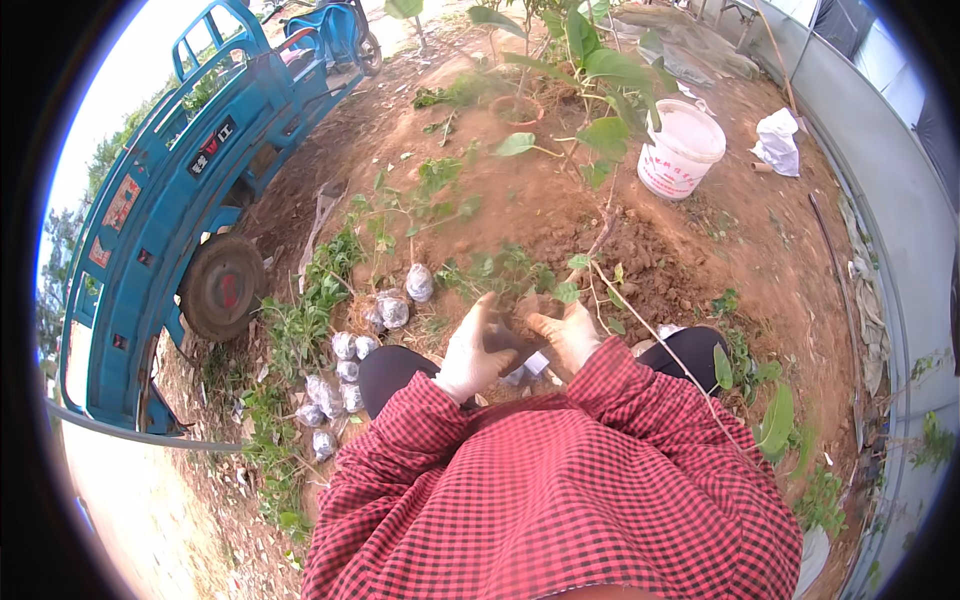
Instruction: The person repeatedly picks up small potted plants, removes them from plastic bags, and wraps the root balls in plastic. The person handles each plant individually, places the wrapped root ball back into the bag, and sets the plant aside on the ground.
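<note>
Both my hands wear pale gloves and meet between my knees. My left hand (474, 352) is curved around the left side of a dark bag or wrap, whose exact shape is blurred. From the right, my right hand (568, 334) presses against a clump of brown soil (531, 309) at its top. A woody stem with green leaves (606, 225) rises just beyond my right hand, over a heap of loose moist soil (649, 262). Left of my left knee, several seedlings lie with their root balls wrapped in silvery film (392, 309). Small white pieces (535, 363) show beneath my hands.
A white bucket (681, 154) stands ahead on the right, with a white bag (778, 142) beyond it. A blue cargo tricycle (195, 157) is parked at the left. A long thin rod (832, 255) lies near the pale wall (862, 127). A thin leafy branch crosses above my right sleeve.
</note>
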### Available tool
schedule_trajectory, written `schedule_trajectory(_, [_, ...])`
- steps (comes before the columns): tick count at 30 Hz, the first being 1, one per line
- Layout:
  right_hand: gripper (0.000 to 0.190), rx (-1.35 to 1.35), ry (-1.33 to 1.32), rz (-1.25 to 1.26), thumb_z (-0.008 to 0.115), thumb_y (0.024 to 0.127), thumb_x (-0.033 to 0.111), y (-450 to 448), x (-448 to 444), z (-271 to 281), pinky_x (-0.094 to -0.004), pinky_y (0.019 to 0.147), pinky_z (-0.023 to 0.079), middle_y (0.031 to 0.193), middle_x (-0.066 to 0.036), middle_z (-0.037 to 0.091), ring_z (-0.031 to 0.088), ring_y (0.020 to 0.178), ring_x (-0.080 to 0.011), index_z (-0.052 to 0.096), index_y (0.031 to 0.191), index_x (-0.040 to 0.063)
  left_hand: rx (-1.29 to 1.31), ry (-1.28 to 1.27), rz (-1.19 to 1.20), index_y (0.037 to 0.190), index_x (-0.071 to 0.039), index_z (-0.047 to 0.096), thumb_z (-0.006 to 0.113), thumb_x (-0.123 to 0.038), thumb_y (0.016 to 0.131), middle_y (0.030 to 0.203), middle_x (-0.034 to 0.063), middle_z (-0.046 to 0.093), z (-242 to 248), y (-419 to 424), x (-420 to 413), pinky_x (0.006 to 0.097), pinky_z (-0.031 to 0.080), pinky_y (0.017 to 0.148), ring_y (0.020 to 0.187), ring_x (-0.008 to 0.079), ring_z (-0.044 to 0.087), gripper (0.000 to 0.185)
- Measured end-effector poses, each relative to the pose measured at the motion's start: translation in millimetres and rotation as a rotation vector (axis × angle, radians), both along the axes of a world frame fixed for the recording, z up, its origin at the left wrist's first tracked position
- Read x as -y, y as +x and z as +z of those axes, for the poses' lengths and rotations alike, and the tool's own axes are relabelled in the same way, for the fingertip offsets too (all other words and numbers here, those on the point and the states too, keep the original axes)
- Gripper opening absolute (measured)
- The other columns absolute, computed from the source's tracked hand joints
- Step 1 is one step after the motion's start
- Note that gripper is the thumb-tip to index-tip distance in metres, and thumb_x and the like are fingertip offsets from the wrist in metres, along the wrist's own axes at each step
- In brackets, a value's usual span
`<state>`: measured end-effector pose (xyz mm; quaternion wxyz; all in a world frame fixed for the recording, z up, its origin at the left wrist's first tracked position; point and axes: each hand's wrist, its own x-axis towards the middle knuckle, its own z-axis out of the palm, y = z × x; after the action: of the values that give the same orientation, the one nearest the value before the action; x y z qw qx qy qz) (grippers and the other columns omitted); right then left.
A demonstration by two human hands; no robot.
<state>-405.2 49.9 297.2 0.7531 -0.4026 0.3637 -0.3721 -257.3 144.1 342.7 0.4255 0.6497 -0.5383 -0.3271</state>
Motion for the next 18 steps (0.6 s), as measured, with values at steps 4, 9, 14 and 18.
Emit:
schedule_trajectory(4, [0.035,-0.052,-0.153,0.032,0.071,0.078,-0.003,0.0,-11.5,-0.5,-0.0302,0.083,0.051,0.100,-0.006,0.065,0.062,0.091,-0.0175,0.056,0.109,0.004,0.083,0.034,0.015,0.138,-0.004,0.035,0.078,-0.011,0.065,0.119,0.0162,0.056,-11.9,4.8,1.8,0.0337,0.049,0.085,0.095,0.0260,0.062,0.085])
schedule_trajectory(9, [0.053,-0.177,-0.128,0.207,0.075,0.076,0.005,-7.1,-9.5,7.6,-0.0306,0.089,0.048,0.113,-0.008,0.061,0.059,0.100,-0.0174,0.049,0.122,0.002,-0.075,0.185,-0.048,0.129,0.003,0.044,0.077,-0.029,0.076,0.113,0.0131,0.058,-17.7,6.4,-6.5,0.0322,0.048,0.086,0.092,0.0180,0.060,0.070])
schedule_trajectory(14, [0.049,-0.095,-0.095,0.338,0.069,0.085,0.020,-6.9,-11.4,-6.0,-0.0302,0.088,0.047,0.111,-0.007,0.062,0.059,0.099,-0.0161,0.049,0.127,0.003,-0.839,0.375,-0.081,0.116,0.000,0.055,0.075,-0.015,0.080,0.106,0.0047,0.063,-30.4,3.9,-11.5,0.0307,0.050,0.083,0.092,0.0153,0.060,0.044])
schedule_trajectory(18, [0.031,0.040,-0.043,0.440,0.059,0.092,0.026,-7.4,-9.6,1.0,-0.0253,0.073,0.048,0.096,-0.004,0.064,0.058,0.085,-0.0095,0.059,0.113,0.003,-0.900,0.228,-0.078,0.113,0.001,0.058,0.075,-0.005,0.077,0.104,0.0065,0.064,-48.9,-0.5,-15.7,0.0315,0.051,0.079,0.089,0.0156,0.062,0.040])
